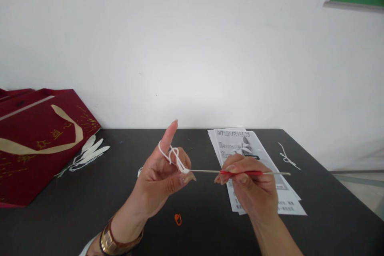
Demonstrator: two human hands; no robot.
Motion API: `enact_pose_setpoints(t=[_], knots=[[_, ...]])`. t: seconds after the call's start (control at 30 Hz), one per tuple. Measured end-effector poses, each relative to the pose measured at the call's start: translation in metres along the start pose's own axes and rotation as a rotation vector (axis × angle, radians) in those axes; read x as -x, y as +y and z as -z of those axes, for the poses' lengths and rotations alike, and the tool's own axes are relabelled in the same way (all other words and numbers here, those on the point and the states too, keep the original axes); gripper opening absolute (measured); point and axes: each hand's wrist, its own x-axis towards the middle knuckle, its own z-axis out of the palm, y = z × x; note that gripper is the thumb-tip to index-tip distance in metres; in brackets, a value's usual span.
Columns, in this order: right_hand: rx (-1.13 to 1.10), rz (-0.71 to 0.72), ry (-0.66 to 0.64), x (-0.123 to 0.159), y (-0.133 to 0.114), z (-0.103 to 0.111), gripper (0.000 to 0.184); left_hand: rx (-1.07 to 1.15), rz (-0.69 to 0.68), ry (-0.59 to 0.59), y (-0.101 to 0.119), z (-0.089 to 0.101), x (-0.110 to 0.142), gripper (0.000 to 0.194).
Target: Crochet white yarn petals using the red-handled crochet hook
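My left hand (159, 180) pinches white yarn (174, 154) between thumb and fingers, with its index finger raised and a strand looped round it. A crochet hook (255, 173) with a red grip lies level in my right hand (252, 184), whose thumb and fingers are closed on the red part. The hook's thin metal shaft reaches left to the yarn at my left fingertips. Its tip is hidden there in the white loops. The other metal end sticks out to the right.
An orange stitch marker (178, 219) lies on the black table (204, 232) in front. Printed sheets (267, 156) lie behind my right hand, with a short white yarn piece (288, 158) farther right. At left are a dark red gift bag (39, 168) and white crocheted petals (90, 152).
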Motion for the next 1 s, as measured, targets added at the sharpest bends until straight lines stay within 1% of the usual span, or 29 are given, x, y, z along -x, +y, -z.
enact_pose_setpoints(t=[0.13,0.27,0.33,0.4,0.47,0.57,0.63,0.7,0.8,0.9,1.0], knots=[[0.0,0.004,-0.01,0.0,0.0,0.0,0.011,-0.009,-0.038,-0.034,-0.001,0.0,0.0,0.08],[-0.013,-0.012,-0.007,0.0,0.001,0.0,0.01,-0.028,-0.045,-0.022,-0.004,0.001,-0.001,0.08],[-0.052,-0.037,0.017,0.0,0.002,-0.001,0.009,-0.035,-0.058,-0.024,-0.006,0.003,-0.002,0.081],[-0.109,-0.088,0.067,0.0,0.003,-0.003,0.007,-0.081,-0.087,-0.024,-0.009,0.005,-0.002,0.081],[-0.167,-0.165,0.122,0.001,0.004,-0.007,0.007,-0.182,-0.148,-0.012,-0.012,0.006,-0.003,0.08],[-0.231,-0.3,0.185,0.002,0.007,-0.015,0.011,-0.368,-0.284,0.022,-0.018,0.003,-0.004,0.072],[-0.274,-0.369,0.226,0.002,0.009,-0.02,0.012,-0.416,-0.326,0.065,-0.024,0.0,-0.004,0.067],[-0.294,-0.408,0.263,0.002,0.011,-0.023,0.014,-0.38,-0.303,0.099,-0.029,-0.003,-0.003,0.068],[-0.287,-0.431,0.294,0.001,0.011,-0.025,0.017,-0.285,-0.227,0.115,-0.033,-0.005,-0.003,0.074],[-0.281,-0.432,0.299,0.001,0.011,-0.025,0.017,-0.267,-0.171,0.135,-0.032,-0.005,-0.003,0.072],[-0.287,-0.432,0.299,0.0,0.01,-0.025,0.018,-0.293,-0.154,0.098,-0.027,-0.004,-0.003,0.069]])
